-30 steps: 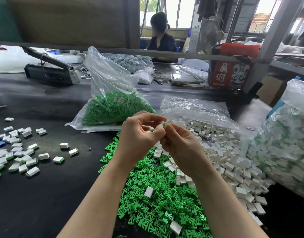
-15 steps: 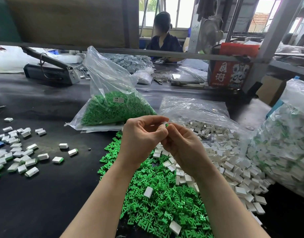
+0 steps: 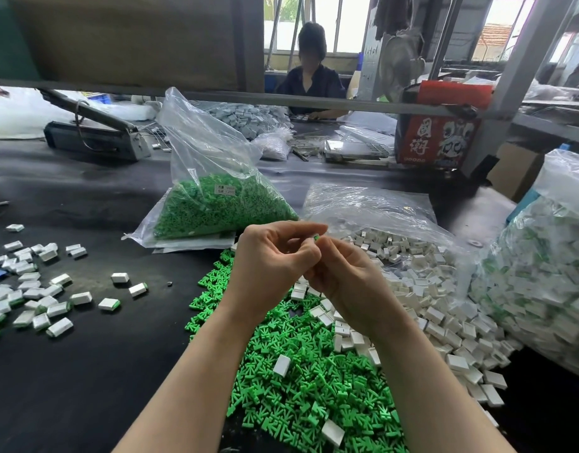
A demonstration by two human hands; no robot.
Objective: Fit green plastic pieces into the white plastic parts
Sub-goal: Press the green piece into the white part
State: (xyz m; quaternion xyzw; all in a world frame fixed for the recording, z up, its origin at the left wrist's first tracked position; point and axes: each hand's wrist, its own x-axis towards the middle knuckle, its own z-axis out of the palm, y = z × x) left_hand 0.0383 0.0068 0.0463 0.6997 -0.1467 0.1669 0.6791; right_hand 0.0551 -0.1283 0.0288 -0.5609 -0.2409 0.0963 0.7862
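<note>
Head view: our left hand (image 3: 275, 266) and right hand (image 3: 348, 282) meet above desk (image 3: 85, 371), fingers curled. Both grips pinch one green piece (image 3: 316, 237) between fingertips; only its tip shows. We cannot tell if white part sits hidden there. Below wrists: green pile (image 3: 301, 387), white pile (image 3: 428, 289) at right. Finished parts (image 3: 36, 299) scattered left. Green bag (image 3: 216, 204) behind hands.

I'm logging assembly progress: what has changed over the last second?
Very little. The left hand and right hand stay raised together over the green pile, fingers pinching a green piece; the white part seen between them earlier is now hidden. The piles and bags have not moved.
</note>
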